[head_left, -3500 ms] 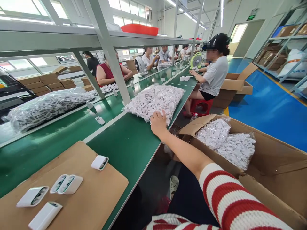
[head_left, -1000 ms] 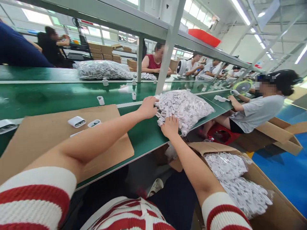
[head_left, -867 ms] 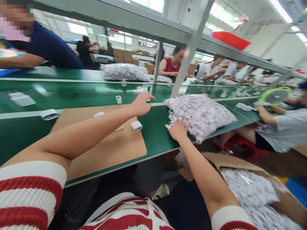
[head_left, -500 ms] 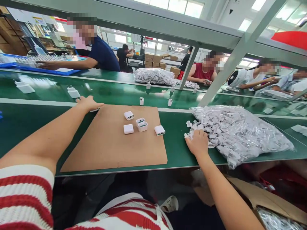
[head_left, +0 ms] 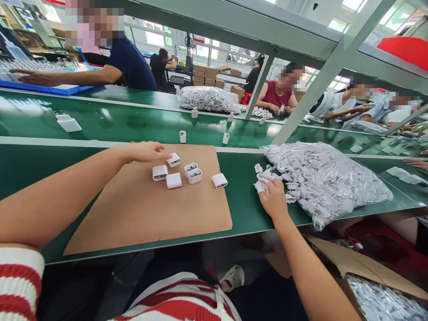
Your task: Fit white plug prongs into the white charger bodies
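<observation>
My left hand [head_left: 147, 152] is over the upper left of a brown cardboard sheet [head_left: 143, 218]. Its fingers are apart, with a fingertip at the edge of a white charger housing [head_left: 174, 159]. Close below lie another white housing [head_left: 160, 173] and a third housing [head_left: 174, 181]. Two open-ended housings [head_left: 194, 175] stand together to the right, green parts showing inside, and one more housing [head_left: 220, 180] rests at the sheet's right edge. My right hand [head_left: 274, 196] is closed around small white plastic pieces [head_left: 261, 187] at the mouth of a clear bag [head_left: 334, 187].
Behind the cardboard runs a green conveyor belt [head_left: 133, 120] carrying white chargers [head_left: 68, 123] and upright housings [head_left: 182, 137]. A slanted metal post [head_left: 310, 89] rises behind the bag. Several co-workers sit across the line. An open carton [head_left: 334, 258] stands low at the right.
My left hand has moved right from the sheet's corner; a white housing now lies below it on the cardboard. My right hand stays among the pieces. The view has shifted slightly.
</observation>
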{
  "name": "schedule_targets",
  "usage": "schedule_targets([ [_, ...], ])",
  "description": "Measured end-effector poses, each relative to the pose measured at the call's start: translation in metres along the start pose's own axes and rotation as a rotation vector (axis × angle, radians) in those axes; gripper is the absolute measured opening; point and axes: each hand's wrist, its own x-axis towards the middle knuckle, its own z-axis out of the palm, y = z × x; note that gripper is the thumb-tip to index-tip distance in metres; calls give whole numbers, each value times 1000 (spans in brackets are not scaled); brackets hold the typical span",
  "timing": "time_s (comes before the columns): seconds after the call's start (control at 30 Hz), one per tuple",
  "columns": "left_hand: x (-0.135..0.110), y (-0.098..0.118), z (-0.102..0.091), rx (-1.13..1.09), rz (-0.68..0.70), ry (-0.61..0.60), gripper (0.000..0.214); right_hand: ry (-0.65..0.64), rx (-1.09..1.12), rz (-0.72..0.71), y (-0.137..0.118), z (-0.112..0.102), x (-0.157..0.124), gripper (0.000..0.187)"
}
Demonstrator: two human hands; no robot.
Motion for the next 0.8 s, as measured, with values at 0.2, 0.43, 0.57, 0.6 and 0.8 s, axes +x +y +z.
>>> schedule_targets([
  [0.2, 82, 47, 11, 49, 66, 156, 80, -60, -202, 288, -5, -1, 3, 32],
  [0.43, 107, 66, 22, 22, 57, 175, 68, 54, 118, 215, -3, -9, 9, 36],
  [0.57, 81, 80, 4, 18, 206, 408, 72, 143, 173, 210, -2, -12, 13, 48],
  [0.6, 64, 87, 0, 11, 293, 489, 75, 161, 182, 230, -1, -12, 14, 47],
  [0.8, -83, 120, 32, -208, 644, 265, 66, 264, 435, 363, -1, -17, 23, 46],
])
